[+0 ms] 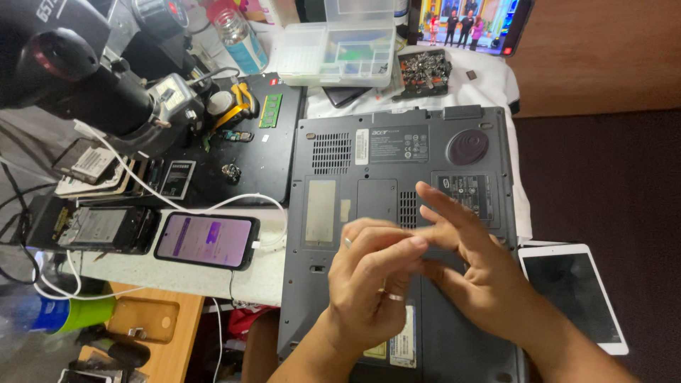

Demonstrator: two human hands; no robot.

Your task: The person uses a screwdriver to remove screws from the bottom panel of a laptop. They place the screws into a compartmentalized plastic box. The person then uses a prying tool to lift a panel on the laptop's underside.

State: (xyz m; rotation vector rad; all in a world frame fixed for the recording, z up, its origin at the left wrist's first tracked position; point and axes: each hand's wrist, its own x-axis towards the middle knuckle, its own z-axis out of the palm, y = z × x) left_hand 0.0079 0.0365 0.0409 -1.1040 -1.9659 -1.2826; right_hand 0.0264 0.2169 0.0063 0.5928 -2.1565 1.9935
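Both hands (425,273) hover over matte grey laptop (376,184).

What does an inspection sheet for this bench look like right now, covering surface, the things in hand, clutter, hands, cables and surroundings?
Surface: white cloth under the laptop; black mat at left.
Job's things: grey laptop lying bottom side up.
Clutter: lit phone, clear parts box, tray of screws, memory stick, white tablet.
Hands: left hand and right hand meet fingertip to fingertip over the laptop; anything held is too small to tell.
Cables: white cable runs to the phone.
Surroundings: microscope at upper left, screen behind.
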